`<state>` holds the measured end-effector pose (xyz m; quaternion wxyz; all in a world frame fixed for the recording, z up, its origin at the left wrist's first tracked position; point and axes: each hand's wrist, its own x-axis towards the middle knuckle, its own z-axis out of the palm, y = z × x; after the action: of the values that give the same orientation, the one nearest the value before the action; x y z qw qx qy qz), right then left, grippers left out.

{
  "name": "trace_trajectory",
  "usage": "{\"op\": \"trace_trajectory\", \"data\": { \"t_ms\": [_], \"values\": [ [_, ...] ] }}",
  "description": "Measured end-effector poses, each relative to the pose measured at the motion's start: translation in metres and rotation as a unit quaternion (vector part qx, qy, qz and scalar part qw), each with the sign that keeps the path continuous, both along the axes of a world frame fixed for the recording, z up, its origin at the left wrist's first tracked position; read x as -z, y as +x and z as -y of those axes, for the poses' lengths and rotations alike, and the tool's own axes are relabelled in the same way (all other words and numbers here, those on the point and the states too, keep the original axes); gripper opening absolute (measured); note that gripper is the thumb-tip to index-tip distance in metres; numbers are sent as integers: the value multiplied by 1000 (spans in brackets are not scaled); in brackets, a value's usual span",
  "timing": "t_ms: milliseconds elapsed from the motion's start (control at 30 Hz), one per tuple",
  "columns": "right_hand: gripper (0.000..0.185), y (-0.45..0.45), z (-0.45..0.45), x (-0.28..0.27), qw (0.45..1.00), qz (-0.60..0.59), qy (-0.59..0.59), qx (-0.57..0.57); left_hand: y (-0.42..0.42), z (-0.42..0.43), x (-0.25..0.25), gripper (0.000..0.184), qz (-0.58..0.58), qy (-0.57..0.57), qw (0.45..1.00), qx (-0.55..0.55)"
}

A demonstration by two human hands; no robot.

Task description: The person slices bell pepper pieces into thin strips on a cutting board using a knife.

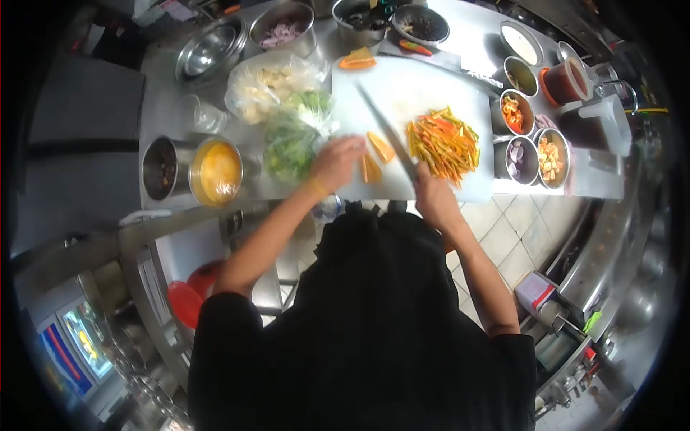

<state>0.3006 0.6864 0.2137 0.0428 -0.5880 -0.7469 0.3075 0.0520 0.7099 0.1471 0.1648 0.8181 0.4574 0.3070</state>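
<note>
My right hand [435, 195] is wrapped round the handle of a long kitchen knife [388, 131]. Its blade slants up and left over the white cutting board [463, 82]. Just right of the blade lies a heap of thin-cut pepper strips [443, 146], orange, yellow and green. My left hand [338, 161] is at the board's left edge, its fingers blurred, beside two orange pepper pieces [381, 147]. Whether it grips anything does not show. Another orange pepper piece [358, 59] rests at the board's upper left corner.
Left of the board are a plastic bag of greens [295, 147], a bag of pale pieces [269, 86] and a bowl of yellow liquid [218, 171]. Metal containers, one with chopped peppers [512, 113], stand on the right. A bowl of sliced onion [282, 34] sits at the back.
</note>
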Motion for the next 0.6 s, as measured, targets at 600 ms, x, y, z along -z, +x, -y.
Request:
{"op": "trace_trajectory", "data": {
  "t_ms": [600],
  "values": [
    [25,51,51,0,995,81,-21,-61,15,-37,14,16,-38,-12,999,-18]
  ]
}}
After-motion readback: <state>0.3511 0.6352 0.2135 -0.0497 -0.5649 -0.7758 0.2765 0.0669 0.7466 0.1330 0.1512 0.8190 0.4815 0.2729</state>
